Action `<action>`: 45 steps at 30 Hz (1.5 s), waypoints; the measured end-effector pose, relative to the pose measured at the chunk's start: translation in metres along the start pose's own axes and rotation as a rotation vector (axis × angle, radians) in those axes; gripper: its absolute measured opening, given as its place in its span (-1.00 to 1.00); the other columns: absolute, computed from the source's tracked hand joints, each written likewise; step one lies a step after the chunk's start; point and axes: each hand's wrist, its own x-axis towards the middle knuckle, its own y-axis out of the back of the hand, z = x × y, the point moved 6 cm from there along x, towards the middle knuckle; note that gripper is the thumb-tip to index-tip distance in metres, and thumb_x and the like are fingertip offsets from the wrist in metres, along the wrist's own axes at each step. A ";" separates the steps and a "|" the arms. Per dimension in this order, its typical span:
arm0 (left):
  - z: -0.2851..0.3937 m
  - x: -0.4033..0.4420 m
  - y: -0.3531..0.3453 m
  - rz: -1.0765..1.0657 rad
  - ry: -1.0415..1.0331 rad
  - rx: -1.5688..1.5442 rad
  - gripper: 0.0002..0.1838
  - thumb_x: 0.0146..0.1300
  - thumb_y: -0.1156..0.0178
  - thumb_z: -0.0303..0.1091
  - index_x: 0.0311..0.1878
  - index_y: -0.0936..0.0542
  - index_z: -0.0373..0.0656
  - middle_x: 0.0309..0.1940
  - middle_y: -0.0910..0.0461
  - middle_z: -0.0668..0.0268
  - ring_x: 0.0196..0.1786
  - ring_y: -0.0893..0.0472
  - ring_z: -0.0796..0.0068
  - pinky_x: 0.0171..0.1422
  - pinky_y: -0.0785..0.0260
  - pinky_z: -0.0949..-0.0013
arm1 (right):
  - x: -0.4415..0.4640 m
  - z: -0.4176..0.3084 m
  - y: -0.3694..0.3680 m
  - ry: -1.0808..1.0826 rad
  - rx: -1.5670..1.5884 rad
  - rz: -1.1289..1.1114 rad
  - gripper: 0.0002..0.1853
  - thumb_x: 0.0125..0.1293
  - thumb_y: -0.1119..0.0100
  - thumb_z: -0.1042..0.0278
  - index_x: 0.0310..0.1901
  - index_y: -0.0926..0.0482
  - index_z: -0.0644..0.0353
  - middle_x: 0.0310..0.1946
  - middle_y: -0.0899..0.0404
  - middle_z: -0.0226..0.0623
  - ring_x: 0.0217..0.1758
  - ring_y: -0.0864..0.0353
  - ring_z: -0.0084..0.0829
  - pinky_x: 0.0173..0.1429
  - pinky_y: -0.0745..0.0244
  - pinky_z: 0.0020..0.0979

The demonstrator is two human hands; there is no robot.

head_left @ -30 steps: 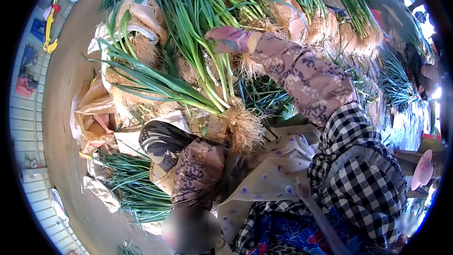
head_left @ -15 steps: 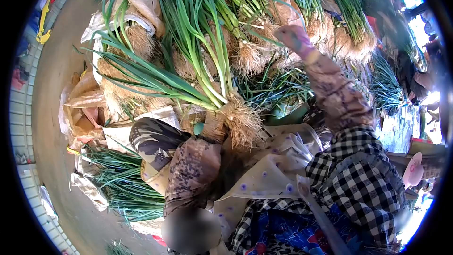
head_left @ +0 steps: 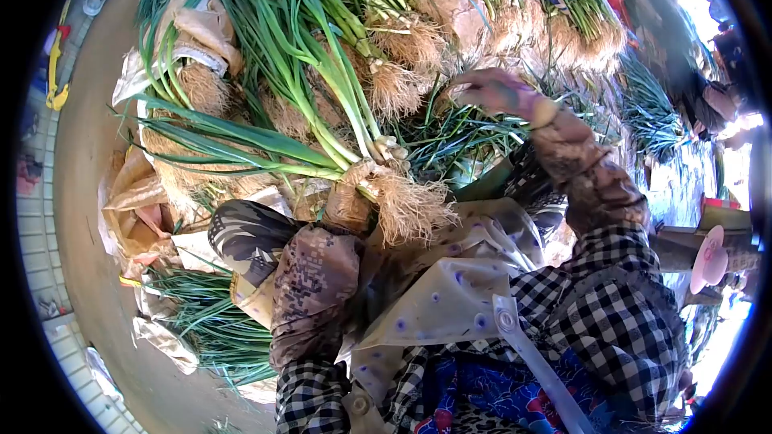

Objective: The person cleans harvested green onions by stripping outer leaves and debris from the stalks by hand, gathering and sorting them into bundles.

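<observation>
Apparently, a bunch of leeks (head_left: 334, 143) is being supported at the end of the left sleeve (head_left: 316, 273), its roots (head_left: 414, 207) spreading near the edge of the apron (head_left: 454, 277) and its leaves (head_left: 233, 138) fanning out over the heap. The left hand is being mostly hidden by this lower end; it is seeming to hold the bunch there, but its grip cannot be told, because no finger is being clearly shown. The right hand (head_left: 497, 95) is being held apart from the bunch, above the loose greens (head_left: 474, 133); its fingers are being spread a little, and nothing is being seen in them. By its look, the bunch is being judged rather light, firm at the pale stems and floppy toward the tips, where the leaves could easily be creased or split. The stems may be slippery if damp, while the roots are looking dry and fibrous. A hold is best being taken around the stems just above the roots, snugly, without crushing. As for the pose, the right arm is being reached forward with a bent elbow, the hand being turned inward; the left forearm is being pointed forward, toward the roots.
</observation>
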 end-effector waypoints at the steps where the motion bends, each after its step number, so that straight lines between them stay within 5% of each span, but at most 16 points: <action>1: -0.002 0.004 -0.001 -0.030 -0.019 0.008 -0.44 0.09 -0.15 -0.21 0.08 -0.30 -0.38 -0.11 -0.46 0.11 -0.01 -0.47 0.32 0.13 -0.31 0.36 | 0.009 -0.026 -0.028 0.023 0.214 -0.119 -0.43 0.11 -0.24 0.08 0.14 -0.37 0.09 -0.28 -0.56 -0.37 -0.59 -0.42 -0.68 -0.55 -0.36 -0.62; 3: -0.003 -0.002 0.005 0.006 0.027 0.082 -0.48 0.10 -0.14 -0.22 0.05 -0.33 -0.39 -0.07 -0.45 0.10 -0.01 -0.47 0.32 0.13 -0.31 0.35 | 0.017 -0.070 -0.074 0.171 0.600 -0.414 -0.41 0.11 -0.23 0.04 0.10 -0.38 0.22 -0.25 -0.57 -0.30 -0.60 -0.44 -0.65 -0.53 -0.38 -0.61; 6: -0.001 -0.020 0.041 0.343 0.101 0.195 -0.56 0.12 -0.10 -0.28 0.01 -0.39 -0.38 -0.06 -0.47 0.15 -0.04 -0.48 0.34 0.13 -0.30 0.35 | 0.018 -0.110 -0.128 0.285 0.173 -0.605 -0.55 0.11 -0.21 0.03 -0.14 -0.50 0.27 -0.36 -0.54 -0.35 -0.63 -0.43 -0.62 -0.53 -0.38 -0.54; 8: 0.003 -0.019 0.051 0.347 0.045 0.134 -0.56 0.13 -0.10 -0.28 0.02 -0.38 -0.38 -0.09 -0.48 0.16 -0.07 -0.49 0.36 0.08 -0.32 0.36 | 0.023 -0.112 -0.137 0.621 -0.038 -0.329 -0.64 0.16 -0.15 0.06 -0.24 -0.51 0.24 -0.48 -0.51 -0.40 -0.56 -0.45 -0.53 -0.47 -0.36 -0.46; 13: 0.003 -0.010 0.057 0.321 -0.028 0.054 -0.53 0.14 -0.10 -0.29 0.07 -0.35 -0.35 -0.16 -0.50 0.21 -0.15 -0.49 0.41 -0.03 -0.36 0.41 | -0.023 -0.084 -0.176 0.564 1.284 -0.750 -0.66 0.20 -0.08 0.07 -0.41 -0.47 0.24 -0.61 -0.44 -0.33 -0.52 -0.43 -0.43 -0.40 -0.31 -0.35; 17: 0.002 -0.004 0.046 0.273 -0.041 0.002 -0.51 0.16 -0.10 -0.29 0.11 -0.33 -0.34 -0.22 -0.52 0.25 -0.22 -0.50 0.45 -0.12 -0.39 0.45 | -0.099 -0.139 -0.170 0.404 0.174 -0.856 -0.57 0.22 -0.03 -0.03 -0.46 -0.49 0.26 -0.63 -0.48 -0.42 -0.55 -0.41 -0.52 -0.40 -0.33 -0.45; 20: 0.003 0.004 0.037 0.266 -0.033 0.007 -0.50 0.17 -0.11 -0.29 0.14 -0.31 -0.32 -0.26 -0.53 0.28 -0.27 -0.50 0.48 -0.19 -0.41 0.47 | -0.100 -0.141 -0.151 0.592 0.025 -0.815 -0.61 0.22 -0.04 -0.01 -0.37 -0.53 0.23 -0.63 -0.48 -0.42 -0.55 -0.40 -0.58 -0.44 -0.31 -0.50; 21: 0.004 0.008 0.038 0.296 -0.016 0.048 -0.46 0.17 -0.10 -0.28 0.19 -0.27 -0.31 -0.29 -0.53 0.30 -0.30 -0.50 0.48 -0.21 -0.42 0.47 | -0.091 -0.115 -0.145 0.389 0.061 -0.894 -0.62 0.22 -0.04 0.02 -0.34 -0.53 0.25 -0.60 -0.50 -0.38 -0.54 -0.44 -0.55 -0.42 -0.35 -0.55; 25: 0.040 0.013 0.001 -0.282 -0.140 -0.084 -0.39 0.22 -0.06 -0.26 0.29 -0.09 -0.15 -0.56 -0.40 0.45 -0.45 -0.41 0.56 -0.39 -0.37 0.50 | 0.004 0.077 -0.132 0.372 -0.423 -0.348 -0.66 0.14 -0.12 0.11 -0.17 -0.54 0.20 -0.34 -0.55 -0.28 -0.39 -0.55 -0.32 -0.23 -0.46 -0.37; 27: 0.061 0.003 -0.007 -0.453 -0.140 -0.065 -0.57 0.21 -0.04 -0.30 0.13 -0.25 -0.16 -0.57 -0.39 0.43 -0.46 -0.41 0.53 -0.35 -0.39 0.44 | -0.019 -0.021 -0.091 0.653 -1.016 0.124 -0.62 0.14 -0.14 0.16 -0.08 -0.51 0.23 -0.21 -0.56 -0.16 -0.24 -0.59 -0.26 -0.03 -0.46 -0.25; 30: 0.098 -0.011 -0.008 -0.857 -0.375 0.094 -0.69 0.20 -0.03 -0.33 0.00 -0.35 -0.19 -0.57 -0.41 0.40 -0.48 -0.44 0.52 -0.40 -0.42 0.47 | 0.014 -0.066 -0.047 0.507 -0.306 0.216 -0.53 0.06 -0.23 0.09 -0.06 -0.48 0.24 -0.22 -0.56 -0.10 -0.22 -0.58 -0.23 -0.07 -0.46 -0.31; 33: 0.125 -0.015 0.018 -0.629 -0.400 0.145 -0.78 0.20 -0.05 -0.34 -0.13 -0.43 -0.22 -0.55 -0.44 0.35 -0.47 -0.47 0.51 -0.44 -0.44 0.50 | 0.045 -0.075 -0.034 0.384 -0.386 0.563 -0.45 0.02 -0.26 0.01 -0.06 -0.46 0.27 -0.16 -0.54 -0.05 -0.15 -0.57 -0.21 -0.06 -0.44 -0.33; 36: 0.099 -0.024 0.087 0.605 -0.292 0.171 -0.76 0.17 -0.11 -0.37 -0.12 -0.41 -0.22 -0.53 -0.44 0.33 -0.48 -0.48 0.53 -0.48 -0.46 0.46 | 0.092 -0.047 -0.058 0.436 -0.286 0.611 -0.36 -0.05 -0.27 -0.19 -0.22 -0.50 0.34 -0.47 -0.53 0.01 -0.36 -0.56 -0.21 -0.28 -0.43 -0.30; 38: 0.070 -0.010 0.102 0.516 -0.240 0.102 -0.69 0.15 -0.13 -0.37 -0.06 -0.36 -0.24 -0.47 -0.44 0.30 -0.45 -0.49 0.50 -0.45 -0.47 0.45 | 0.118 -0.026 -0.083 0.094 -0.398 0.200 -0.45 0.03 -0.22 -0.16 -0.34 -0.52 0.32 -0.59 -0.52 -0.17 -0.48 -0.54 -0.33 -0.42 -0.42 -0.36; 43: 0.036 -0.007 0.104 0.391 0.008 0.069 -0.72 0.19 -0.12 -0.36 -0.05 -0.46 -0.24 -0.28 -0.52 0.25 -0.37 -0.52 0.46 -0.38 -0.48 0.39 | 0.061 -0.102 -0.120 0.586 0.062 0.044 -0.63 0.16 -0.10 0.00 -0.43 -0.55 0.21 -0.70 -0.41 -0.39 -0.61 -0.42 -0.62 -0.55 -0.35 -0.44; 45: 0.031 -0.011 0.083 0.525 -0.124 0.011 -0.72 0.18 -0.14 -0.37 -0.05 -0.47 -0.22 -0.25 -0.52 0.24 -0.36 -0.53 0.47 -0.38 -0.47 0.38 | 0.031 -0.128 -0.141 0.305 0.021 -0.117 -0.67 0.16 -0.10 0.05 -0.42 -0.55 0.20 -0.68 -0.42 -0.39 -0.61 -0.41 -0.59 -0.52 -0.35 -0.38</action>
